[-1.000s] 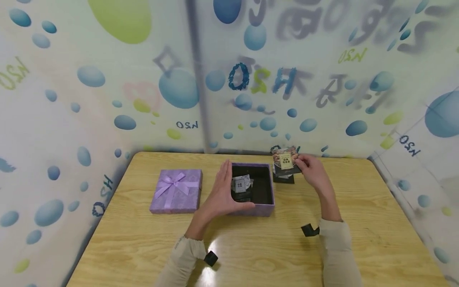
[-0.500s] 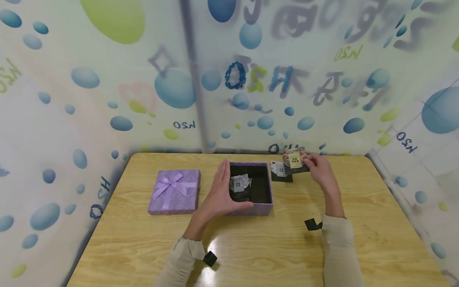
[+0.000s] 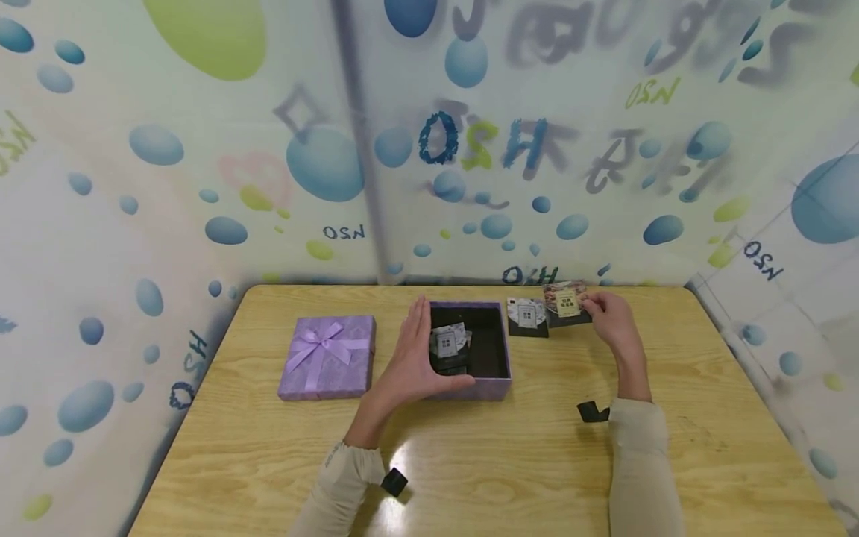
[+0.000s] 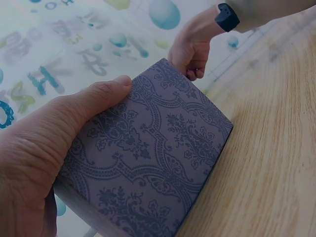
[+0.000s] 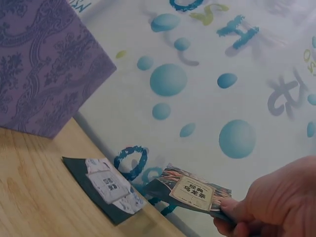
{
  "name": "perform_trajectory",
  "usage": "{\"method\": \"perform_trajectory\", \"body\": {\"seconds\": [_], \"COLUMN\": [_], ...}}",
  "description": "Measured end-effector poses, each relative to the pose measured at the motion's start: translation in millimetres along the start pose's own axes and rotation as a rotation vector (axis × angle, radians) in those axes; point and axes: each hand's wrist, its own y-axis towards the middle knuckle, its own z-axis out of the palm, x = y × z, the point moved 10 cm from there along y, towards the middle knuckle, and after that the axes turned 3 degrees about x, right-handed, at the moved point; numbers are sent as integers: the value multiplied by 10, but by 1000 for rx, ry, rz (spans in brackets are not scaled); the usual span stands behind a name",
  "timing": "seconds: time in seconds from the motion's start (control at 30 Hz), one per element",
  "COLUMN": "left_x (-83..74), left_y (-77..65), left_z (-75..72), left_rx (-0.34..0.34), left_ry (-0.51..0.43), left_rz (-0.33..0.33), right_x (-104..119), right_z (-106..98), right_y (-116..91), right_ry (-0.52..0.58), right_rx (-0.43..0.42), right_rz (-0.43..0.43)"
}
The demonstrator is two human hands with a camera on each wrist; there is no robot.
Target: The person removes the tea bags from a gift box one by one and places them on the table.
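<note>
My left hand [image 3: 408, 365] rests at the front left corner of an open purple box [image 3: 492, 389], fingers straight along its left side and thumb along its front. In the left wrist view that thumb lies against the patterned wall. My right hand [image 3: 614, 321] pinches the right edge of an oolong tea packet [image 5: 193, 191], dark with a reddish picture and cream label. This packet is at the table's back, beside a second tea packet [image 3: 527, 317] with a grey-white label. More grey-white and black packets [image 3: 448, 343] lie inside the box on the left, partly hidden by my left hand.
A purple lid [image 3: 327, 358] with a ribbon bow lies left of the box. The wooden table [image 3: 510, 462] ends at the back against a wall covering [image 3: 268, 149] printed with blue and green drops. Each wrist wears a black band piece.
My right hand has carried the oolong tea packet rightward and lower, from overlapping the grey-white packet to a place beside it. The left hand and the box stay put.
</note>
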Motion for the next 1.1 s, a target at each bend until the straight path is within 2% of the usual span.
{"method": "perform_trajectory", "body": {"seconds": [0.43,1.1], "left_x": [1,-1], "left_y": [-6,3], "left_z": [-11,-7], "left_rx": [-4,11], "left_ry": [-12,-18], "left_rz": [-2,-15], "right_x": [-305,-491], "right_z": [86,152], "right_y": [58,81], "right_ry": [7,-34], "right_rx": [41,71], "right_rz": [69,115]}}
